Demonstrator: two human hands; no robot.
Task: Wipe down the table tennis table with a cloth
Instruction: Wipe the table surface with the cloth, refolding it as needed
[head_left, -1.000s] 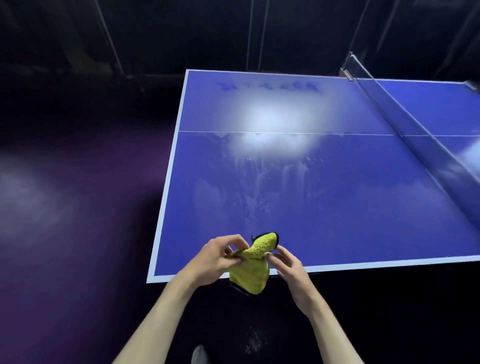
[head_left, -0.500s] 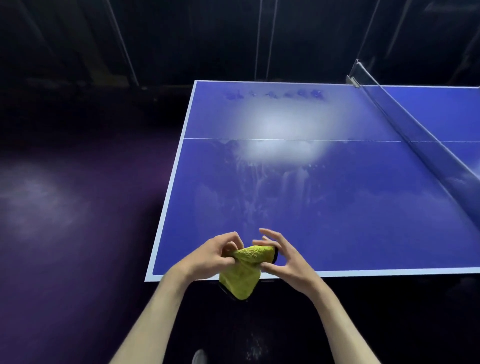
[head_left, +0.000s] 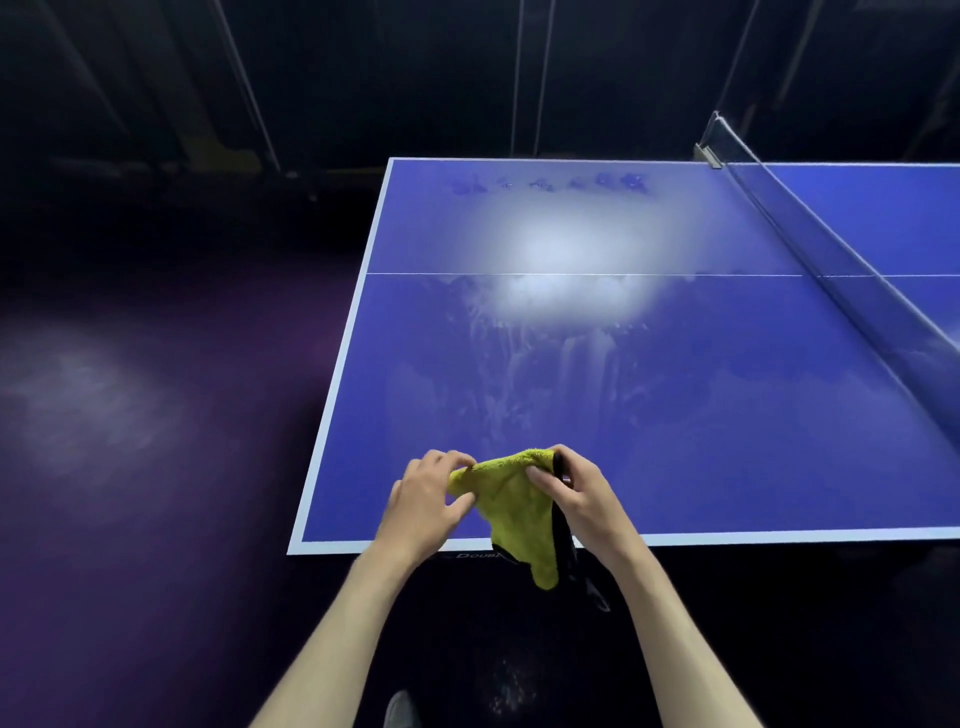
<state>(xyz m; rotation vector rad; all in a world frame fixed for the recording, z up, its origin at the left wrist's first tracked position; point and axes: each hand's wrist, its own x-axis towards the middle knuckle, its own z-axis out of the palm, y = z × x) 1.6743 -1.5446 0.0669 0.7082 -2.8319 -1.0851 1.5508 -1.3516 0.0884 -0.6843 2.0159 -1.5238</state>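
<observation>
Now | left hand (head_left: 427, 500) and right hand (head_left: 576, 491) each pinch the yellow cloth (head_left: 514, 506) by its top edge | cloth hangs between them, over the table's (head_left: 727, 415) near edge, not touching it | streaked surface lies ahead; both hands equally near.

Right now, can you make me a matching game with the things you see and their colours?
Things:
1. cloth
2. table top
3. table edge line
4. floor

Colours:
A. white
B. dark purple
C. yellow
D. blue

Pairs: 1-C, 2-D, 3-A, 4-B
</observation>
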